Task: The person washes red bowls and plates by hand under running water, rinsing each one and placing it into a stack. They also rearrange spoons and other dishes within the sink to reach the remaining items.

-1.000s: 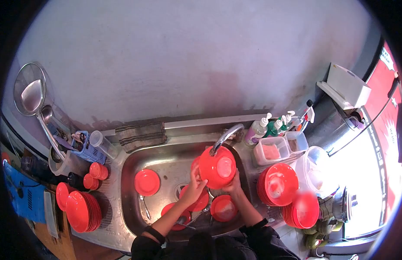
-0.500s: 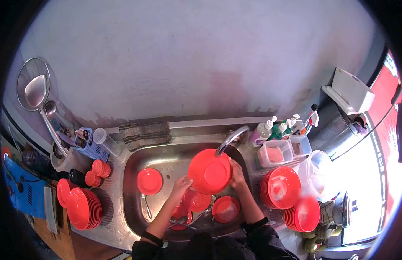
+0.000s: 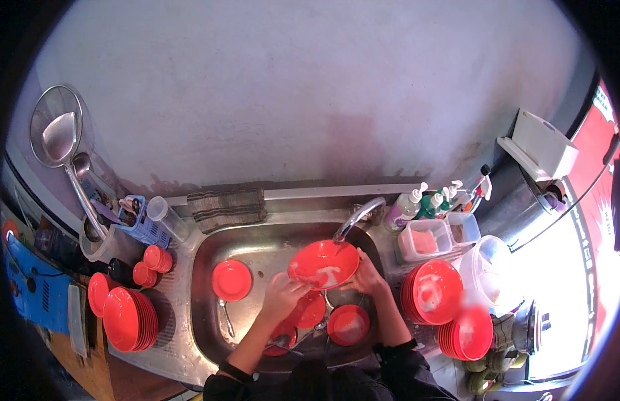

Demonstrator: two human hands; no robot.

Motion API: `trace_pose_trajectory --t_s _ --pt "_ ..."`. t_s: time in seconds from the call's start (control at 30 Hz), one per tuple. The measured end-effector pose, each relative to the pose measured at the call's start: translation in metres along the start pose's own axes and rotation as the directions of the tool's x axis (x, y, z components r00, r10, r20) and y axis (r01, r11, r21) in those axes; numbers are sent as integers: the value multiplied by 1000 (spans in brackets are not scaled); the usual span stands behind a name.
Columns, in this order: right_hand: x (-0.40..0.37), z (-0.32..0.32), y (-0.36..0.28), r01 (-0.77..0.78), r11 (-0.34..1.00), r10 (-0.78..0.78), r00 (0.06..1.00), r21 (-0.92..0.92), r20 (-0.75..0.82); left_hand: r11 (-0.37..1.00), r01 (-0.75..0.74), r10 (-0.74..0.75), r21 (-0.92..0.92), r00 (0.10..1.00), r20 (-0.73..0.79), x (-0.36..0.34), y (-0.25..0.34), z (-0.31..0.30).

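Observation:
A red bowl [image 3: 323, 257] with white suds inside is held tilted beneath the faucet [image 3: 359, 217]. My left hand [image 3: 285, 294] is closed on its lower left rim, and my right hand [image 3: 367, 273] grips its right side. Under them in the steel sink [image 3: 204, 294] lie more red dishes: a small plate [image 3: 232, 280] on the left, a soapy bowl [image 3: 349, 325] on the right, and another dish [image 3: 308, 311] partly behind my left hand. A spoon [image 3: 226, 319] rests on the sink floor, with other cutlery nearer me.
Stacked red bowls [image 3: 126, 321] stand on the left drainboard; soapy stacks [image 3: 436, 291] stand at right. Soap bottles [image 3: 405, 208] and clear tubs [image 3: 425, 238] line the right back. A blue basket [image 3: 147, 224] and a strainer [image 3: 56, 127] are at left; a striped cloth [image 3: 226, 207] lies behind the sink.
The bowl has been turned so its sudsy inside shows instead of its underside. My left hand has shifted slightly along the lower rim.

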State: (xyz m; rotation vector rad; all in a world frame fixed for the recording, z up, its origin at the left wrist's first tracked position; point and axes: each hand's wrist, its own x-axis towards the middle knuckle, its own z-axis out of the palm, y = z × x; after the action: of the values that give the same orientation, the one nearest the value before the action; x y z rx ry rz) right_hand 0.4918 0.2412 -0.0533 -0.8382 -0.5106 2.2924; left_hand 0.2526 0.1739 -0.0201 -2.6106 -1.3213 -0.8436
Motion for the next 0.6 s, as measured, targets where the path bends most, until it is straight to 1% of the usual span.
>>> trace_pose_trajectory --t_s 0.03,0.07,0.1,0.13,0.17,0.2,0.23,0.27,0.3,0.33,0.37,0.4,0.43,0.47,0.5,0.53,0.57,0.6 --pt "5 -18 1 -38 998 25 978 58 208 1000 -1 1 0 1000 0 -2 -3 0" --pt "5 -18 -1 -87 990 36 912 107 408 1000 8 -8 2 1000 -13 -5 -7 2" --pt "1 -19 2 -85 991 34 913 107 407 1000 18 -18 5 1000 -26 -8 -10 3" --pt "-8 -2 4 22 999 -12 974 -42 225 1000 16 -16 5 1000 -26 -10 -13 3" --pt "-11 9 7 99 974 -91 995 -206 46 999 33 -33 12 999 6 -13 -15 3" --pt "-8 10 10 100 974 -92 995 -205 46 999 50 -51 21 998 38 -14 -15 3" --pt "-3 10 15 193 964 -189 981 -181 41 999 50 -51 23 998 38 -14 -14 3" --pt "1 12 18 285 945 -283 958 -159 35 982 190 -190 -1 981 40 -12 -12 4" --pt "3 16 20 285 945 -283 958 -159 38 945 326 -325 -25 945 45 -12 -10 5" --pt "5 21 22 369 917 -376 926 -149 -18 945 328 -326 -23 944 44 -12 -8 5" --pt "7 24 23 451 881 -464 883 -144 -74 899 415 -413 -138 910 42 -12 -6 5" --pt "10 27 25 451 881 -463 883 -144 -71 834 492 -496 -250 867 50 -13 -4 5" --pt "13 30 28 488 853 -513 850 -186 -121 834 493 -498 -249 866 48 -16 -4 9" --pt "15 31 29 522 822 -561 811 -229 -166 775 511 -537 -372 842 36 -22 -6 17" --pt "15 31 30 521 822 -560 812 -228 -163 704 516 -577 -489 816 30 -28 -8 27" --pt "14 28 31 482 846 -520 841 -229 -149 703 518 -580 -487 814 28 -38 -10 41" --pt "12 26 31 440 867 -477 868 -232 -137 441 558 -683 -703 717 140 -49 -12 58" --pt "12 22 33 438 868 -475 870 -234 -135 127 532 -732 -837 620 283 -52 -11 62"
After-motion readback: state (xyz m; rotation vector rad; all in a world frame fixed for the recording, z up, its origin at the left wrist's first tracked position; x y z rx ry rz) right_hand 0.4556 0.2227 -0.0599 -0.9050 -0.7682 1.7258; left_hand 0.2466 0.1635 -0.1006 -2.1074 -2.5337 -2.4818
